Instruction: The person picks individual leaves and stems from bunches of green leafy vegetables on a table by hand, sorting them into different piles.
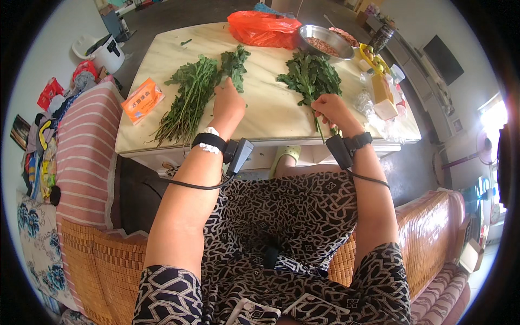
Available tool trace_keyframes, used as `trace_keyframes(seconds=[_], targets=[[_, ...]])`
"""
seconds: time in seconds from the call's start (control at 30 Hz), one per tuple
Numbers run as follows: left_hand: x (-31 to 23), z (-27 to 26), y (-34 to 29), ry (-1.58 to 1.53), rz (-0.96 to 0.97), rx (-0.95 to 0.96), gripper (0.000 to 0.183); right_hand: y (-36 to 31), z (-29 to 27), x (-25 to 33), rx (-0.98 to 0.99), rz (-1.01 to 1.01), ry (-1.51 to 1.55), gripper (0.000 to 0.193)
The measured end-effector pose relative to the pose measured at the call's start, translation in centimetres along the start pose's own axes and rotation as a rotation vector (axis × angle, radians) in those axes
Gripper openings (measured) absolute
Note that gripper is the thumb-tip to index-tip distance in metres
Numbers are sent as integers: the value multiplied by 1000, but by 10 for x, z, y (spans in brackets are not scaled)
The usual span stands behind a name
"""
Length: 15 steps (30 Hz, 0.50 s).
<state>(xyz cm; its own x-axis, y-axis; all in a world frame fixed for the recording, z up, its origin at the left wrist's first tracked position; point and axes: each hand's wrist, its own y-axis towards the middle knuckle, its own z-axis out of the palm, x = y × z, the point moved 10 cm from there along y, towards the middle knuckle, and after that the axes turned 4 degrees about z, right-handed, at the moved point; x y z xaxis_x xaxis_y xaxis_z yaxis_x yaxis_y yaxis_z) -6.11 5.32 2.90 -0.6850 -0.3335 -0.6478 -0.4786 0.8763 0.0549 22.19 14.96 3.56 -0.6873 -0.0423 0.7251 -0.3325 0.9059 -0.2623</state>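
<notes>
On the pale marble-patterned table, my left hand is closed at the lower end of a small bunch of leafy greens; its fingertips are partly hidden. Just left of it lies a larger heap of long-stemmed greens, leaves pointing away from me and bare stems toward me. My right hand pinches a green stalk at the near end of another leafy pile. The stalk hangs down toward the table's front edge. Black straps with small grey devices circle both wrists.
An orange packet lies at left. Along the back are a red plastic bag and a steel bowl of reddish pieces. A yellow basket, a pale yellow carton and clear plastic wrap sit at right.
</notes>
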Motion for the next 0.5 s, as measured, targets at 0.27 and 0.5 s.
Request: trace_keyframes(seconds=[0.27, 0.5], targets=[[15, 7, 5, 19, -63, 27, 59, 2, -2, -8, -18, 56, -142, 20], [9, 3, -10, -186, -158, 148, 38, 10, 0, -16, -41, 63, -349, 23]])
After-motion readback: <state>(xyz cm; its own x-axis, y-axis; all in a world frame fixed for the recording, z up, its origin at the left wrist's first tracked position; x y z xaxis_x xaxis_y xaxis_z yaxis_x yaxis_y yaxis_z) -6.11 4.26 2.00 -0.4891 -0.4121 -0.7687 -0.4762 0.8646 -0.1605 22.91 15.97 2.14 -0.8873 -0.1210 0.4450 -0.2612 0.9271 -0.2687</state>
